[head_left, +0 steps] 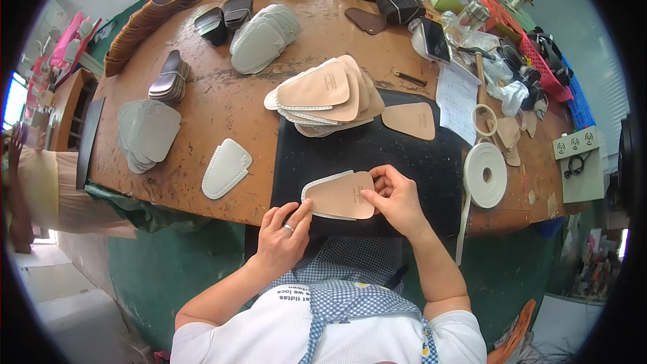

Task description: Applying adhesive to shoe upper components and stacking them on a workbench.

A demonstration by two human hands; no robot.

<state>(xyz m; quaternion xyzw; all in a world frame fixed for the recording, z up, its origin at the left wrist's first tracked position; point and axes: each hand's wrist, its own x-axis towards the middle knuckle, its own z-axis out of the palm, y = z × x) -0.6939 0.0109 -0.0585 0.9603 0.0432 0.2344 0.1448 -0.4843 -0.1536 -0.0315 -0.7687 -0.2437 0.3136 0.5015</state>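
Note:
Before me, over the black mat (431, 182), lies a tan tongue-shaped leather piece (337, 197) on top of a white stitched-edge piece that shows along its rim. My right hand (401, 202) pinches its wide right end between thumb and fingers. At the narrow left end my left hand (283, 232), with a ring on it, grips the near corner, thumb on top and fingers curled. A pile of similar tan and white pieces (327, 94) stands beyond. To its right lies a single tan piece (409, 121); a single white stitched piece (227, 168) is left of the mat.
Stacks of white pieces (264, 39), grey pieces (149, 135) and dark pieces (171, 77) sit at the left and back. A roll of white tape (485, 175) hangs a strip over the table's front edge. Papers (458, 101), a phone (435, 40) and a pink basket (542, 71) crowd the right.

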